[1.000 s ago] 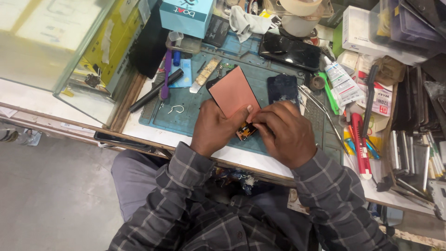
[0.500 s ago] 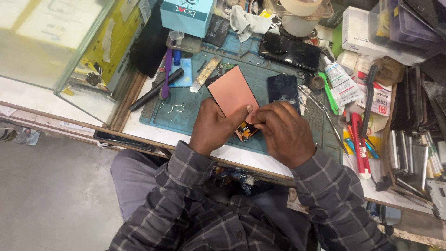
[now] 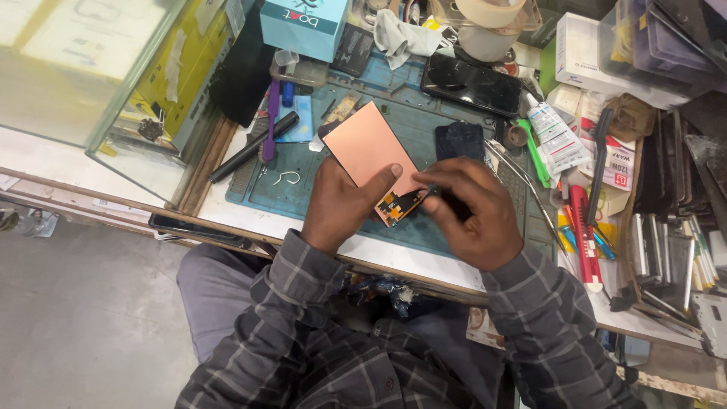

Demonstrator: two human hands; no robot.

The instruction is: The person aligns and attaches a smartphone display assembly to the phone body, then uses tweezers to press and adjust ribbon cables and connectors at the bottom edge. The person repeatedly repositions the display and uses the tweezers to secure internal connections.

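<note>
Copper-coloured and flat, a rectangular phone panel [image 3: 369, 148] lies tilted on the teal work mat [image 3: 303, 193] in the middle of your tabletop [image 3: 227, 216]. Your left hand [image 3: 341, 201] has its grip closed on the panel's lower edge, thumb pressed across the copper face. Your right hand [image 3: 469, 212] sits just beside it, fingertips pinched together over the orange flex circuit [image 3: 397, 206] at the panel's lower corner; it may be pinching a thin tool, but that part is too small to tell. A small dark phone part [image 3: 459, 141] lies on the mat just above your right hand. A black phone [image 3: 471, 83] lies farther back. A white glue tube [image 3: 553, 136] and a red-handled tool [image 3: 585, 235] lie to your right.
</note>
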